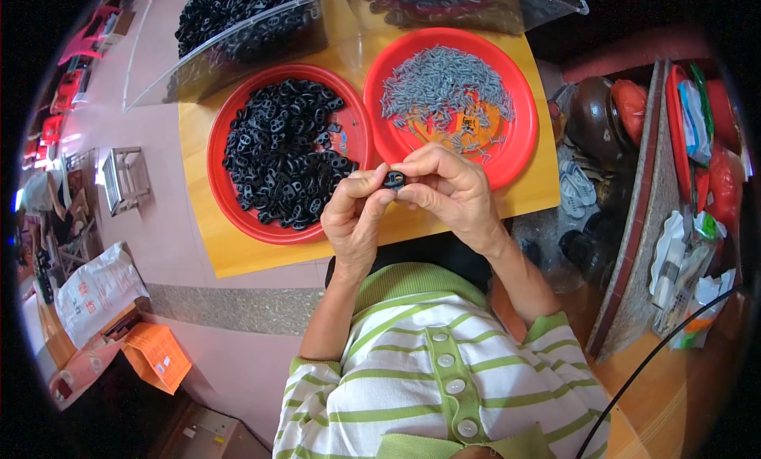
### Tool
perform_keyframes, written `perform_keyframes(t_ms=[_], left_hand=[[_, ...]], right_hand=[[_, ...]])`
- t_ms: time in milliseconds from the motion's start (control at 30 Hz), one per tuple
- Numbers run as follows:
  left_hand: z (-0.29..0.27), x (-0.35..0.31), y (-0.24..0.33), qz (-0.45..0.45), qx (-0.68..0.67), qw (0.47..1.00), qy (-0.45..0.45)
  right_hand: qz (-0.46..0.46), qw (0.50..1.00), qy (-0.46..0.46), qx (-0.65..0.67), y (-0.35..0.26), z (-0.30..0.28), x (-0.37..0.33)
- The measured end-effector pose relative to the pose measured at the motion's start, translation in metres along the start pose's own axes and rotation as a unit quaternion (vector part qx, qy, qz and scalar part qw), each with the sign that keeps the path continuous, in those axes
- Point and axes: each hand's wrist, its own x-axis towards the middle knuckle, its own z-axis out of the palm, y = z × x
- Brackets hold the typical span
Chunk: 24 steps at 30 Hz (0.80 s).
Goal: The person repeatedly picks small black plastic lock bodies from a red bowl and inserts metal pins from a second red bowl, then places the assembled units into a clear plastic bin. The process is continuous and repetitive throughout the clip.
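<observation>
A small black oval plastic piece with holes (393, 179) is pinched between my two hands, above the near edge of the table. My left hand (355, 213) grips its left side with thumb and forefinger. On its right side, the thumb and fingers of my right hand (456, 193) press together; whether a screw is among them is hidden. Just beyond my left hand is a red round tray (216, 197) heaped with similar black pieces (277, 154). Past my right hand stands another red tray (519, 154) with many small grey screws (444, 78) in it.
Two clear plastic bins (246, 43) of black pieces stand at the table's far edge. The yellow tabletop (238, 257) carries the trays. At right are sandals (577, 183), a brown jar (594, 118) and a low wall (634, 221). A black cable (658, 348) runs at lower right.
</observation>
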Motion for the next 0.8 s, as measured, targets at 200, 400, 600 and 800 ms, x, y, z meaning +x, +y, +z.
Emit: perform_keyframes(t_ms=[200,400,600,800], left_hand=[[-0.002,-0.001,-0.004,0.005,0.050,0.999,-0.006],[-0.003,0.005,-0.002,-0.039,0.046,0.998,0.009],[-0.021,0.051,0.019,0.106,0.399,0.911,0.007],[-0.043,0.075,0.021,0.102,0.570,0.815,-0.008]], right_hand=[[0.032,0.998,0.004,0.056,0.000,0.004,-0.004],[0.033,0.996,0.000,0.087,0.004,0.001,0.009],[-0.020,0.999,0.045,-0.015,-0.029,-0.025,0.057],[-0.247,0.860,0.284,-0.344,-0.069,-0.084,0.134]])
